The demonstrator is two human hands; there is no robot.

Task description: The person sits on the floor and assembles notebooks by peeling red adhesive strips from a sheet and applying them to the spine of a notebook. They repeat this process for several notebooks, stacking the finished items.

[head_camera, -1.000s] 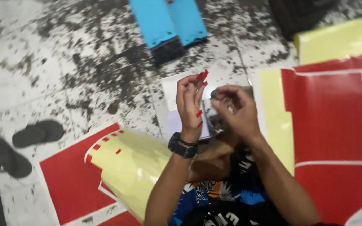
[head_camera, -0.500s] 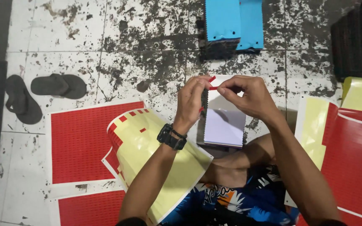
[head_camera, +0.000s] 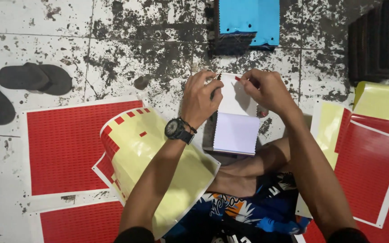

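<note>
1. Head view: left hand (head_camera: 200, 98) pinches the top edge of a white pad (head_camera: 236, 121), which rests on the floor (head_camera: 113, 40) before the knees.
2. Right hand (head_camera: 266, 90) pinches a small red piece (head_camera: 237, 78) at the pad's top.
3. Red sheet (head_camera: 64, 144) and sandals (head_camera: 32, 76) lie left; blue block (head_camera: 248, 18) above.

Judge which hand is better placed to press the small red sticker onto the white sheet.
Probably the right hand: its fingertips pinch the small red sticker just above the white sheet. The left hand, wearing a watch, grips the sheet's top edge and seems to steady it.
</note>
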